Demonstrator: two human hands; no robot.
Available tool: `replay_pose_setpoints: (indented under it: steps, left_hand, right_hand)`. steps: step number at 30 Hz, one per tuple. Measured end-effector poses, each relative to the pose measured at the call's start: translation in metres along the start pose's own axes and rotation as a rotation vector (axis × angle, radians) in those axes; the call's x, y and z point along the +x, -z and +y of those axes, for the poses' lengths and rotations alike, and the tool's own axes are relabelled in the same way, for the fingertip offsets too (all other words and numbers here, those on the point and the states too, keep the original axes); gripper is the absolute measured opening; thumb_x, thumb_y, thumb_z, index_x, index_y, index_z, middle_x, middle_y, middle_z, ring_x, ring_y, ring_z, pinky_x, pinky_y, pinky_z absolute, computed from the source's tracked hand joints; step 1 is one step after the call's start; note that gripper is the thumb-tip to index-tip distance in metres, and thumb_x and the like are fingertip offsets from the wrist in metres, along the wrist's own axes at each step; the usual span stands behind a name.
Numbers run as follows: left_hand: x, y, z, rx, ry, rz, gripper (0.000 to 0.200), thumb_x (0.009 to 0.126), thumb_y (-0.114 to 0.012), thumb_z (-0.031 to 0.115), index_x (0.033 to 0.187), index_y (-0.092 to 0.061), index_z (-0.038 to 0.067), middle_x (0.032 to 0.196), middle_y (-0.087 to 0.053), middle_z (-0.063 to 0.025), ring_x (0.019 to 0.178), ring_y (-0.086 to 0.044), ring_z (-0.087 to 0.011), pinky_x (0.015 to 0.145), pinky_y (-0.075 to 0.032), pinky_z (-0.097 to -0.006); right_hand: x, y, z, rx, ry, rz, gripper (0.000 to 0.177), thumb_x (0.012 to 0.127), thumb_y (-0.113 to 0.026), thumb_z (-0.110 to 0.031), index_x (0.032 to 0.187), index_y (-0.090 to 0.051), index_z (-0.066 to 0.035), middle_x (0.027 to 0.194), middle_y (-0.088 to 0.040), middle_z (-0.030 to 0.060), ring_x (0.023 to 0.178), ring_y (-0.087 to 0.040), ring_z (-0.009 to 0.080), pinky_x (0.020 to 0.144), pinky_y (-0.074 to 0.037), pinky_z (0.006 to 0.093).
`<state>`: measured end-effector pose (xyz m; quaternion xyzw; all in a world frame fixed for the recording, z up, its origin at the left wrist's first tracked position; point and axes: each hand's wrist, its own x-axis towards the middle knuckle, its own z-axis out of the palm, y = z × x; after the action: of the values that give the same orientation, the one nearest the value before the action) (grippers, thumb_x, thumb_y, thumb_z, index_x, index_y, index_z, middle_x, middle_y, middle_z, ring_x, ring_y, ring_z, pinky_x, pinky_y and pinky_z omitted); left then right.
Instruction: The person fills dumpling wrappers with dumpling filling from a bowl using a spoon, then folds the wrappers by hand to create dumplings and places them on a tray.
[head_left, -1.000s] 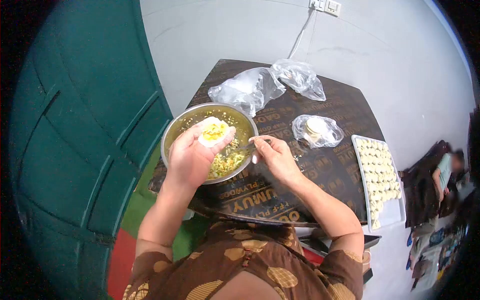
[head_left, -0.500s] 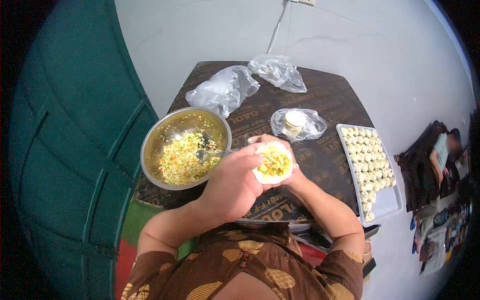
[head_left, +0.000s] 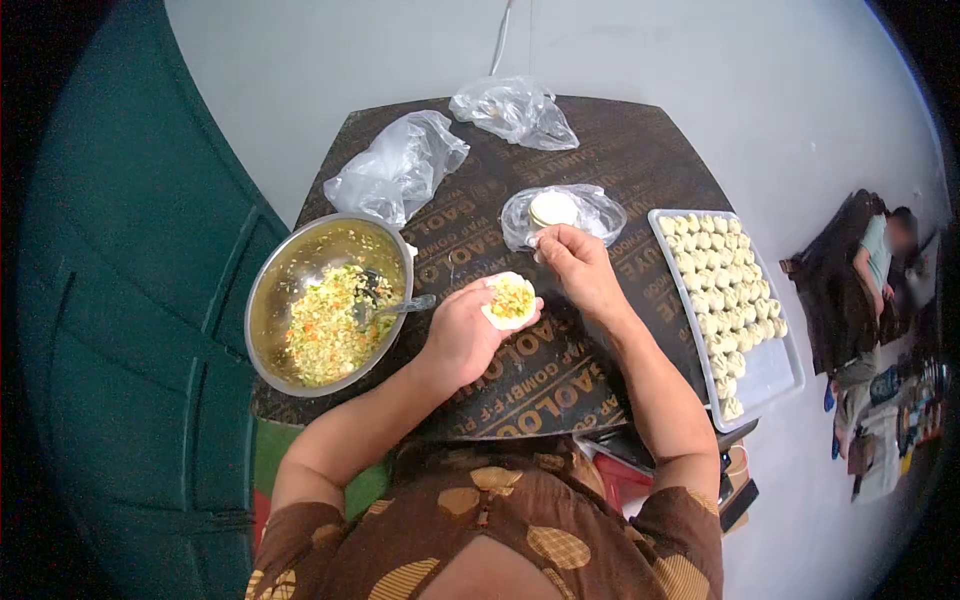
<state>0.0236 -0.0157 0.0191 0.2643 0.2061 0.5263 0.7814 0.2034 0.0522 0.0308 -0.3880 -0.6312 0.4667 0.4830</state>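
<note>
My left hand holds a round dough wrapper with chopped vegetable filling on it, its fingers curled under the wrapper. My right hand is pinched closed just below the stack of wrappers, at the near edge of the plastic bag under that stack; what the fingertips hold, if anything, is too small to name. Left of my hands, a steel bowl contains chopped filling, and a spoon leans on its right rim.
A tray with rows of shaped dumplings stands on the right of the dark table. Two clear plastic bags lie at the back. A person sits at the far right, beyond the wall.
My hands have separated. The filled wrapper stays in my left hand, while my right hand has moved off it toward the wrapper stack. The whole view has shifted slightly.
</note>
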Motion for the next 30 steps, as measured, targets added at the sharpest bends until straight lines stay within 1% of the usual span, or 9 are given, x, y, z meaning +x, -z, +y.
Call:
replay_pose_setpoints:
  steps: [3,4,11,13,14,23,25,29,30]
  left_hand:
    - [0.006,0.007,-0.001,-0.057,-0.029,0.047,0.032,0.092,-0.036,0.005,0.118,-0.044,-0.011,0.116,-0.054,-0.0258,0.109,-0.057,-0.0400,0.097,-0.046,-0.0498]
    - [0.006,0.009,-0.001,-0.036,-0.044,0.043,0.032,0.092,-0.037,0.005,0.119,-0.044,-0.011,0.116,-0.055,-0.0251,0.110,-0.057,-0.0392,0.097,-0.045,-0.0495]
    - [0.008,0.023,-0.003,-0.031,-0.048,0.005,0.034,0.091,-0.042,0.009,0.119,-0.046,-0.010,0.115,-0.057,-0.0214,0.109,-0.058,-0.0333,0.099,-0.044,-0.0471]
    - [0.006,0.023,-0.004,-0.049,-0.045,0.020,0.035,0.090,-0.042,0.009,0.120,-0.046,-0.009,0.115,-0.057,-0.0210,0.109,-0.058,-0.0323,0.099,-0.044,-0.0464]
    - [0.005,0.023,-0.004,-0.061,-0.043,0.029,0.036,0.089,-0.043,0.009,0.120,-0.046,-0.009,0.115,-0.057,-0.0206,0.108,-0.058,-0.0313,0.100,-0.044,-0.0457]
    - [0.002,0.023,-0.003,0.039,-0.019,0.002,0.044,0.084,-0.043,0.005,0.126,-0.044,-0.009,0.121,-0.055,-0.0172,0.113,-0.055,-0.0270,0.101,-0.043,-0.0431]
    - [0.002,0.021,-0.002,0.046,-0.016,0.001,0.044,0.084,-0.043,0.004,0.126,-0.044,-0.008,0.121,-0.055,-0.0172,0.113,-0.055,-0.0263,0.101,-0.043,-0.0427]
    - [0.002,0.021,0.000,0.038,0.003,-0.043,0.045,0.083,-0.043,0.004,0.127,-0.043,-0.008,0.122,-0.055,-0.0170,0.114,-0.055,-0.0251,0.102,-0.042,-0.0415]
    - [0.002,0.022,0.000,0.038,0.003,-0.042,0.045,0.083,-0.043,0.004,0.127,-0.043,-0.008,0.122,-0.055,-0.0170,0.114,-0.055,-0.0251,0.102,-0.042,-0.0415]
  right_hand:
    - [-0.003,0.006,0.001,-0.180,0.062,-0.085,0.013,0.093,-0.059,-0.014,0.095,-0.064,-0.001,0.082,-0.060,-0.0046,0.073,-0.049,0.0037,0.065,-0.041,0.0215]
    - [-0.003,0.008,0.003,-0.257,0.082,-0.101,0.013,0.092,-0.061,-0.012,0.094,-0.064,0.000,0.084,-0.062,-0.0029,0.078,-0.052,0.0052,0.071,-0.045,0.0240]
    - [-0.014,0.003,-0.011,-0.344,0.016,-0.171,0.010,0.090,-0.062,-0.008,0.093,-0.063,0.001,0.082,-0.061,0.0005,0.077,-0.053,0.0066,0.070,-0.046,0.0250]
    - [-0.015,0.000,-0.009,-0.395,0.076,-0.193,0.008,0.089,-0.063,-0.005,0.093,-0.063,0.002,0.083,-0.060,0.0017,0.077,-0.054,0.0074,0.070,-0.047,0.0255]
    - [-0.016,-0.003,-0.009,-0.348,0.050,-0.169,0.009,0.081,-0.064,-0.005,0.089,-0.064,0.000,0.083,-0.062,0.0153,0.085,-0.061,0.0310,0.078,-0.048,0.0368]
    - [-0.017,-0.015,-0.006,-0.495,0.189,-0.257,0.006,0.082,-0.061,-0.005,0.084,-0.064,-0.001,0.082,-0.062,0.0150,0.084,-0.057,0.0337,0.077,-0.046,0.0399]
    - [-0.018,-0.014,-0.007,-0.546,0.233,-0.236,0.004,0.082,-0.063,-0.002,0.086,-0.063,-0.001,0.083,-0.063,0.0115,0.083,-0.059,0.0276,0.076,-0.048,0.0354]
    - [-0.017,-0.015,-0.011,-0.505,0.209,-0.187,0.005,0.082,-0.063,-0.002,0.087,-0.063,-0.001,0.084,-0.063,0.0119,0.084,-0.059,0.0285,0.076,-0.047,0.0361]
    - [-0.017,-0.016,-0.011,-0.501,0.242,-0.179,0.007,0.081,-0.063,-0.002,0.088,-0.063,-0.001,0.084,-0.061,0.0133,0.084,-0.058,0.0312,0.076,-0.047,0.0385]
